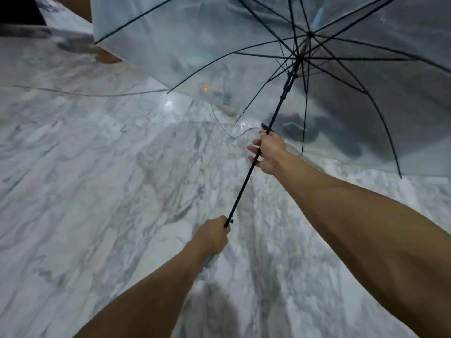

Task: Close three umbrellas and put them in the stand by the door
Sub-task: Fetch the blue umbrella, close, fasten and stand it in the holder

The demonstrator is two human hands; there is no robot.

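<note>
A person holds one open umbrella (244,40) with both bare hands above a floor (97,179) of white marble with grey veins. The umbrella has a clear plastic cover and thin black ribs, and it fills the far right part of the view, tilted so that its inside faces the person. Its black shaft (246,176) runs from near the middle of the view up and to the right, to the point where the ribs meet.

The left hand (214,236) is near the person, in the lower middle. It is closed tightly around the lower end of the shaft, where the handle is; the handle itself is mostly hidden inside the fist. A small black button sits on the shaft just above this hand.

The right hand (267,152) is farther along the same shaft, closer to the cover. Its thumb and palm are wrapped around the shaft, while some fingers (253,143) stick out loosely to the left. The two hands are well apart on the shaft.

A black sliding piece (289,81) sits on the shaft beyond the right hand, close to the ribs, and the ribs are spread wide.

A thin pale cable (85,94) lies across the floor on the far left. Behind the clear cover there are blurred shapes, among them a small red light (205,89), but I cannot tell what they are.
</note>
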